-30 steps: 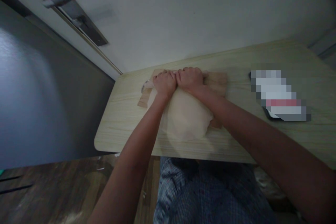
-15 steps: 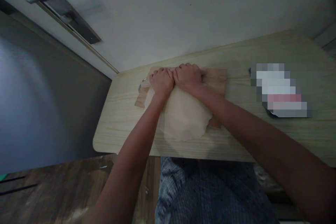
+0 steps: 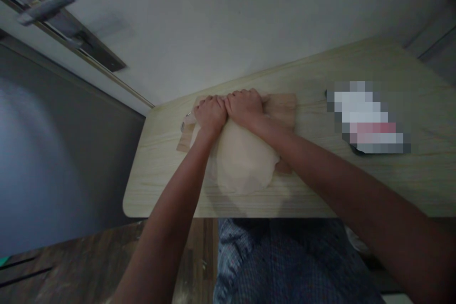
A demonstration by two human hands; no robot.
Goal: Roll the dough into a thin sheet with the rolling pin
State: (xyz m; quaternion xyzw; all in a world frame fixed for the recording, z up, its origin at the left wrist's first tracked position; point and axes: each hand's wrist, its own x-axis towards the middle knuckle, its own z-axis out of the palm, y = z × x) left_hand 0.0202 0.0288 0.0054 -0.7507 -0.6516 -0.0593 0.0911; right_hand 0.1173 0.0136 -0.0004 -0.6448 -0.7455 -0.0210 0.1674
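Note:
A smooth cream-coloured sheet of dough (image 3: pixel 245 161) with a ragged right edge lies over a wooden board (image 3: pixel 283 107) and spreads past its near edge onto the table. My left hand (image 3: pixel 212 113) rests on the far part of the dough with its fingers curled. Pressed close beside it, my right hand (image 3: pixel 245 106) has its fingers curled the same way over the far edge. Both hands are closed on the dough, and what lies under the fingers is hidden. A metal ring (image 3: pixel 184 123) shows at the board's left end.
The pale wood-grain table (image 3: pixel 149 175) stands against a white door (image 3: pixel 213 23) with a metal handle (image 3: pixel 50 7). A blurred-out dark-edged object (image 3: pixel 366 118) lies on the table's right side. A grey panel (image 3: pixel 64 152) rises at the left.
The camera view has shifted slightly, so the table and hands appear a little further left. Both hands keep their place on the dough.

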